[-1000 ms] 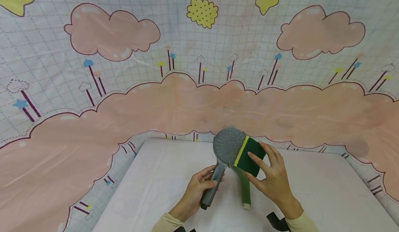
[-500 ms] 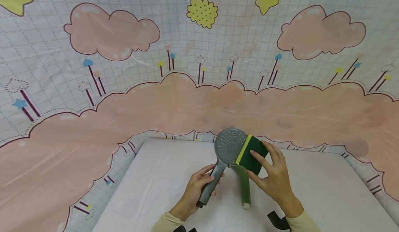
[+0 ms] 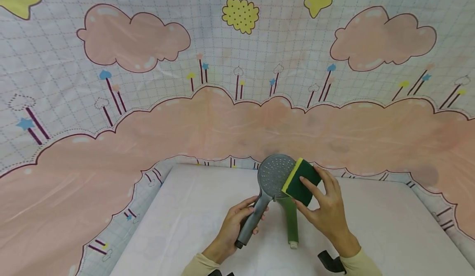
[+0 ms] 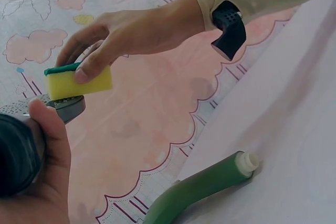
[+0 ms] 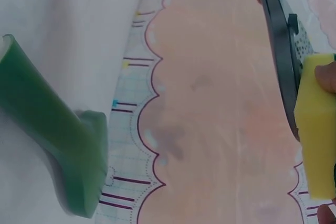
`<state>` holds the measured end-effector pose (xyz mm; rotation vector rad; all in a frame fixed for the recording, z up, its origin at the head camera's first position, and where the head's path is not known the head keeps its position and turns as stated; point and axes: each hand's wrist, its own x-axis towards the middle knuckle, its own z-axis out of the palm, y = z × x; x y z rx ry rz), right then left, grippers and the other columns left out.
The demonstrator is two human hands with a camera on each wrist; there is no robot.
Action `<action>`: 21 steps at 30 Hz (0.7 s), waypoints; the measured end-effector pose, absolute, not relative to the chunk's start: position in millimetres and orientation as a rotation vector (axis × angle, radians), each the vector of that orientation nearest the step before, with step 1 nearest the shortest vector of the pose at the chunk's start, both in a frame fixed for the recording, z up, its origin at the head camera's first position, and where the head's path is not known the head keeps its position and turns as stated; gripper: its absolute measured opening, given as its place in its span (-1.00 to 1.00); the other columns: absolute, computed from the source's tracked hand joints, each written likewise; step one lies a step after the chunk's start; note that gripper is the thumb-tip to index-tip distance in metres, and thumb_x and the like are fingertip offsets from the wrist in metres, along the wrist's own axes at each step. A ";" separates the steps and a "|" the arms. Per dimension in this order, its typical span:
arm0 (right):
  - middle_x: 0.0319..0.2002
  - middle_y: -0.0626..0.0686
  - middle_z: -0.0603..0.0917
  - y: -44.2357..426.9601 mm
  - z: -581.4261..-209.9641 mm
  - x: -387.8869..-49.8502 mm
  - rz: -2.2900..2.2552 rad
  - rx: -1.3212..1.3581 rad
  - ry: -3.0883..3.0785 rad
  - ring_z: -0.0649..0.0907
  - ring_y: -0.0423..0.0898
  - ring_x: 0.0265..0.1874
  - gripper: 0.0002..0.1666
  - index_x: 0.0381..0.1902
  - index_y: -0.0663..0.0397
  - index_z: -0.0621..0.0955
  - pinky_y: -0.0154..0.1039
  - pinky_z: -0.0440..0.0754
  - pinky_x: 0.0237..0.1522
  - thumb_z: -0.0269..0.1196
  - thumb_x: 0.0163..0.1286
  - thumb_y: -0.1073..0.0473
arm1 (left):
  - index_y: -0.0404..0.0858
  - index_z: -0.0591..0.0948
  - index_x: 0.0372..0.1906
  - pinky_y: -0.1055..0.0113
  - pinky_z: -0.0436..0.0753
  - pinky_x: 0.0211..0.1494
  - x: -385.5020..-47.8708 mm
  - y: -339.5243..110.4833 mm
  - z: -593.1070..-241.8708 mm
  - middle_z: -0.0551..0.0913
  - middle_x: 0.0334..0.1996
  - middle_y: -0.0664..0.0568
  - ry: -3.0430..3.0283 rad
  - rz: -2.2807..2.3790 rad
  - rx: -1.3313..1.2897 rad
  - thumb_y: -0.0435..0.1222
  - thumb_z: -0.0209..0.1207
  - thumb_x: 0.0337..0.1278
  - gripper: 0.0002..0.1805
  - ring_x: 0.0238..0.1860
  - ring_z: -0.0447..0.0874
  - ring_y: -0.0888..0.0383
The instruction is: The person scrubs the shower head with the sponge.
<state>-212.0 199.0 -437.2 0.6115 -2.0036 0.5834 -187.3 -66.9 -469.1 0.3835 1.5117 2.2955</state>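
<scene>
My left hand (image 3: 233,228) grips the handle of a grey shower head (image 3: 276,175), its round nozzle face turned up toward the head view. In my right hand (image 3: 328,208) a yellow and green sponge (image 3: 302,181) is pinched between thumb and fingers. The sponge's yellow side lies against the right part of the nozzle face. In the left wrist view, the right thumb presses the side of the sponge (image 4: 84,83). The right wrist view shows the sponge (image 5: 315,124) touching the face of the shower head (image 5: 281,51), seen edge-on.
A green shower head (image 3: 291,222) with a pale threaded end lies on the white table (image 3: 178,210), behind and below the grey one. A printed cloth (image 3: 237,127) with clouds and stars hangs behind the table. Black straps (image 3: 331,263) sit at the wrists.
The sponge has shifted slightly up and to the right along with the right hand. The grey shower head has also moved a little to the right, its handle end slightly left. The green one stays put.
</scene>
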 end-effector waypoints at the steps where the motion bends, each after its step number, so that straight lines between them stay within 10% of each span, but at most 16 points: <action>1: 0.32 0.31 0.44 198.7 -438.0 -211.5 0.584 0.612 -2.009 0.41 0.30 0.26 -0.24 0.09 -0.01 0.66 -0.03 0.35 0.34 0.11 0.29 -0.47 | -0.25 0.27 0.46 0.47 0.62 -0.34 -187.1 -67.0 -468.7 0.63 0.13 -0.13 1.510 2.296 0.382 -0.19 -0.09 0.49 -0.46 -0.18 0.64 0.27; 21: 0.30 0.31 0.45 189.0 -436.4 -206.8 0.538 0.637 -2.009 0.42 0.28 0.24 -0.22 0.10 -0.05 0.65 0.26 0.42 0.11 0.05 0.31 -0.50 | -0.26 0.27 0.46 0.50 0.62 -0.38 -186.4 -67.9 -465.6 0.68 -0.02 -0.02 1.476 2.308 0.373 -0.21 -0.10 0.48 -0.46 -0.27 0.65 0.29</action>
